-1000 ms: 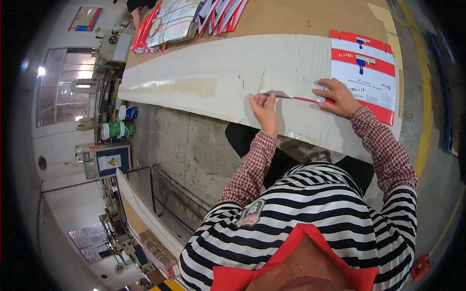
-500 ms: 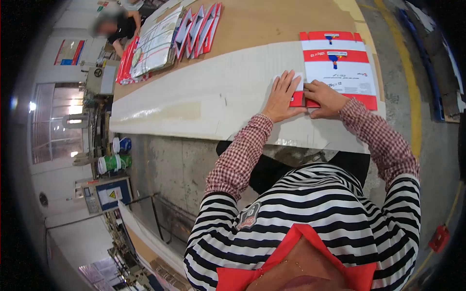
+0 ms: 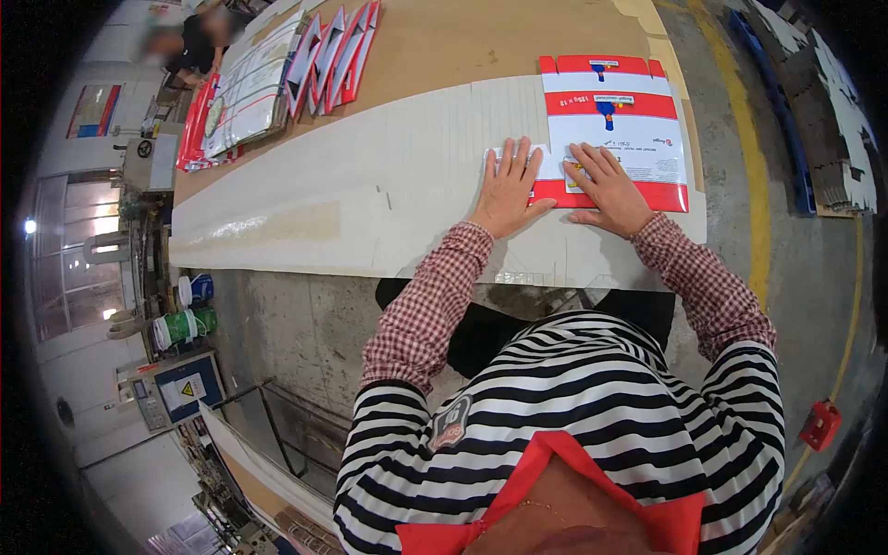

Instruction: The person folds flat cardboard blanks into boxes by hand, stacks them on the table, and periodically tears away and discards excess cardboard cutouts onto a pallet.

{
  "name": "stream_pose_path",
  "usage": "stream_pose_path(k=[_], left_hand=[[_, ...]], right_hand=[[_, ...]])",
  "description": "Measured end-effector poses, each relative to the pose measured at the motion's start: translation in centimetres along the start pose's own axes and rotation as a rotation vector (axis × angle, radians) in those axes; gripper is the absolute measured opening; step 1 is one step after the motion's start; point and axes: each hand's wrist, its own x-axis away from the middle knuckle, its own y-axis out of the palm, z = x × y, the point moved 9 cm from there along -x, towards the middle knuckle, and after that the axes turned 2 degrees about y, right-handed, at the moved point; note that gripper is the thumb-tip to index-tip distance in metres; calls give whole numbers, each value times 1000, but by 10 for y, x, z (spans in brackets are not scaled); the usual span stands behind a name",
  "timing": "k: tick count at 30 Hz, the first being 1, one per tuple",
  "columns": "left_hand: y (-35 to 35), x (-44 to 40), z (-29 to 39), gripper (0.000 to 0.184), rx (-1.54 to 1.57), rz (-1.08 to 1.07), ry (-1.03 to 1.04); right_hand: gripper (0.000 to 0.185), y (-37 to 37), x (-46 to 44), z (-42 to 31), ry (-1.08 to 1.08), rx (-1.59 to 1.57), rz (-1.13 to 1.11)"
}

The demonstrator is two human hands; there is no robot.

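A flat red-and-white printed carton [image 3: 638, 157] lies on the table near its right end. My left hand [image 3: 506, 196] rests palm down, fingers spread, on the narrow left flap of the carton, which shows only partly around the fingers. Flat on the carton's lower left part lies my right hand [image 3: 612, 196], its fingers stretched out and the thumb pointing left. A small gap separates the two hands. What lies under the palms is hidden.
White sheeting [image 3: 435, 120] covers the near part of the table. Several folded red-and-white cartons [image 3: 354, 57] stand at the back left beside a strapped bundle [image 3: 252, 88]. A co-worker [image 3: 194, 48] is beyond them. Stacked cardboard [image 3: 837, 129] sits on the floor at right.
My hands have spread apart and flattened. The right hand has opened from a curled grip at the flap's fold, and the carton there now lies flatter. The whole view has shifted slightly.
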Motion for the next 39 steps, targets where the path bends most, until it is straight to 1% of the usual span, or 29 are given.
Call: stream_pose_path(k=[2, 5, 9, 12, 15, 18, 20, 21, 23, 24, 25, 28, 31, 33, 35, 36, 37, 38, 39], left_hand=[[-2, 1, 3, 80, -24, -8, -9], [0, 0, 2, 72, 31, -7, -46], [-4, -1, 1, 65, 49, 22, -88], [0, -1, 0, 60, 40, 58, -116], [1, 1, -1, 57, 66, 73, -147], [1, -2, -7, 56, 116, 84, -163], [4, -1, -7, 56, 99, 60, -159], [3, -1, -9, 56, 129, 90, -160], [1, 3, -11, 56, 191, 144, -170], [1, 3, -13, 56, 222, 157, -172], [0, 3, -14, 56, 255, 171, -172], [3, 2, -19, 56, 406, 172, -194], [1, -6, -20, 56, 505, 214, -244], [2, -14, -19, 57, 583, 245, -274], [-1, -25, -21, 58, 701, 284, -283], [-14, -24, -29, 59, 756, 393, -288], [-29, -17, -36, 60, 804, 503, -291], [-40, -7, -44, 61, 853, 609, -290], [-45, 4, -58, 62, 788, 657, -347]], right_hand=[[86, 3, 0, 0, 1, 21, 1], [85, 7, -1, 0, 7, 44, -12], [83, 7, -2, -1, 4, 47, -14], [86, 6, -1, -1, 18, 23, -33], [77, -4, 0, -3, -1, -32, 30], [64, -6, -1, 16, 20, -299, 8], [57, -50, 25, 41, 250, -250, 332], [54, -66, 45, 51, 359, -229, 487], [53, -65, 103, 102, 610, -358, 686], [51, -42, 130, 129, 815, -937, 744], [50, -12, 147, 134, 997, -1530, 755], [46, 12, 164, 119, 1167, -2268, 933], [52, -13, 117, 88, 899, -2340, 893], [62, -16, 61, 47, 717, -2086, 714], [71, -15, 1, 12, 758, -1820, 597], [69, -20, -22, 17, 686, -1629, 713], [67, -25, -52, 25, 529, -1545, 701], [66, -28, -73, 49, 380, -1459, 690], [65, -36, -93, 69, 242, -1369, 685]])
